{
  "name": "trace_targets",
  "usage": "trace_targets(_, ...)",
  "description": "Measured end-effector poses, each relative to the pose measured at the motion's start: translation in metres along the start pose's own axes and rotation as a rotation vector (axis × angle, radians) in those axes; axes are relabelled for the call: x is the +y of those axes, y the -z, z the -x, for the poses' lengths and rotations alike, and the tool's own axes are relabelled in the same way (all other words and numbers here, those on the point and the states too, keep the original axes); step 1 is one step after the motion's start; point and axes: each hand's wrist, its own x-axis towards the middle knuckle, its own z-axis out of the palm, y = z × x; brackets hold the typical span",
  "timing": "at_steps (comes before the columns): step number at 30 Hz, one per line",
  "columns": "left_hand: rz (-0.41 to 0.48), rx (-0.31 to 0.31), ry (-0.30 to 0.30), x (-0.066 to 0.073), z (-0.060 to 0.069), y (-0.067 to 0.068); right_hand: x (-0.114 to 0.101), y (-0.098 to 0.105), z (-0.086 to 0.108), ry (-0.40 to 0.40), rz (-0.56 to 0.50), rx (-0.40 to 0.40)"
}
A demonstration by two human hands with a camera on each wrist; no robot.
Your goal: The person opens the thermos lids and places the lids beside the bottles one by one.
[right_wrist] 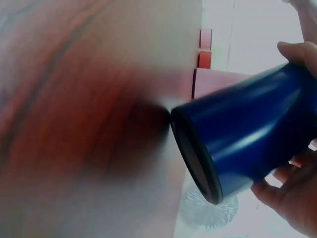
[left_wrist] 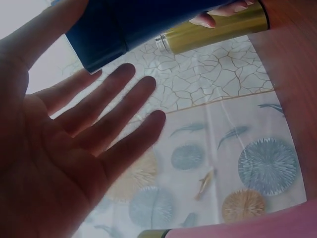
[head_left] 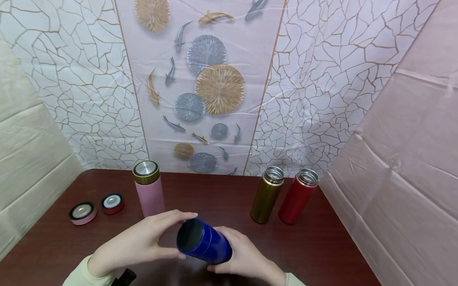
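A blue thermos bottle [head_left: 218, 246] is held tilted above the table, its dark-topped lid [head_left: 191, 236] on and facing the left. My right hand [head_left: 247, 254] grips the body near its base. In the right wrist view the dark base of the blue bottle [right_wrist: 247, 134] hangs off the table. My left hand [head_left: 139, 242] is at the lid, thumb and index fingertip by opposite edges. In the left wrist view its fingers [left_wrist: 124, 148] are straight and spread, not wrapped round the lid; whether the fingertips touch it is hard to tell.
A pink bottle [head_left: 150, 196] with a gold-rimmed lid stands behind my left hand. Left of it lie a pink lid [head_left: 83, 218] and a red lid [head_left: 112, 208], insides up. A gold bottle [head_left: 264, 200] and a red bottle [head_left: 297, 202] stand lidless on the right.
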Motion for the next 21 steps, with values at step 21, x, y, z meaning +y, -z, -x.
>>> trace_targets(21, 0.095, -0.061, -0.215, 0.015, -0.001, 0.000, 0.000, 0.022, 0.002, 0.177, -0.134, -0.464)
